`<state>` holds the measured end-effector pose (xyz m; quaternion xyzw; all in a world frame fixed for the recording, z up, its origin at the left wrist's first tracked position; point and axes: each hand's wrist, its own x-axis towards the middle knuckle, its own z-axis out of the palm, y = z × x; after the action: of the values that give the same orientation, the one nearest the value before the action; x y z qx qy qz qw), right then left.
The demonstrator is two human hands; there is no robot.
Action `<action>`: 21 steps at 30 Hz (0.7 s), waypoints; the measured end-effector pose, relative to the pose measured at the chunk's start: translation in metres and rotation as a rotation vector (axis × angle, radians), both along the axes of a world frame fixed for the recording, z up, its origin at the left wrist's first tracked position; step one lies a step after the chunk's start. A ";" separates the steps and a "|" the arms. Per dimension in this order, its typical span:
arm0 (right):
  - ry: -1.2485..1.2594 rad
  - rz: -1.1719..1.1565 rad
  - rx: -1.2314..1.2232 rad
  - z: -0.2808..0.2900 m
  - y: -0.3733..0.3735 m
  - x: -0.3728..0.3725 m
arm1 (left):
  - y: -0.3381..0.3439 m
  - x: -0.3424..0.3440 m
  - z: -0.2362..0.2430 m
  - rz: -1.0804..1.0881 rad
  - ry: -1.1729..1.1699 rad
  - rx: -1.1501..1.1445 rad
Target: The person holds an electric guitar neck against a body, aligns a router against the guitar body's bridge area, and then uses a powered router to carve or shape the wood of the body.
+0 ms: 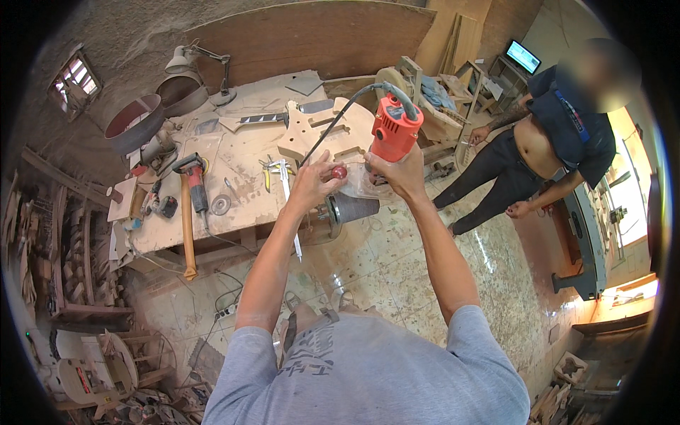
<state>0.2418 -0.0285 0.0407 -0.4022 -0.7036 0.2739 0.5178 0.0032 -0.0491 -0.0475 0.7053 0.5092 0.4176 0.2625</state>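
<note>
My right hand [398, 172] is wrapped round the lower part of a red router [397, 131], held upright at the table's front right edge. Its black cord [340, 113] loops from the top and runs down to the left. My left hand [316, 183] is closed on a dark red ball knob [339, 172] beside the router's base; whether the knob joins the router is hard to make out. Just beyond both hands lies a pale wooden guitar body [322, 134] with cut-out pockets. A caliper [285, 180] and yellow-handled pliers [268, 173] rest left of my left hand.
The worktable [244, 205] bears a red angle grinder [193, 183], a cordless drill [159, 202], sanding belts [133, 122] and a desk lamp [205, 60]. A dark cylinder [354, 207] juts from the table's front edge. Another person [531, 142] stands at the right.
</note>
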 end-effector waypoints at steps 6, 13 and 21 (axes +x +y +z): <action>-0.039 -0.040 0.064 0.003 -0.002 -0.002 | -0.002 0.001 0.006 0.014 0.050 -0.028; 0.000 -0.023 0.002 0.000 0.001 -0.002 | -0.001 0.001 0.008 0.020 0.075 -0.021; -0.033 -0.040 0.021 0.005 0.006 -0.007 | 0.002 0.000 0.005 0.036 0.045 0.012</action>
<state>0.2345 -0.0222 0.0454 -0.4150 -0.7068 0.2493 0.5157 0.0037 -0.0468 -0.0424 0.7070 0.5248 0.4093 0.2391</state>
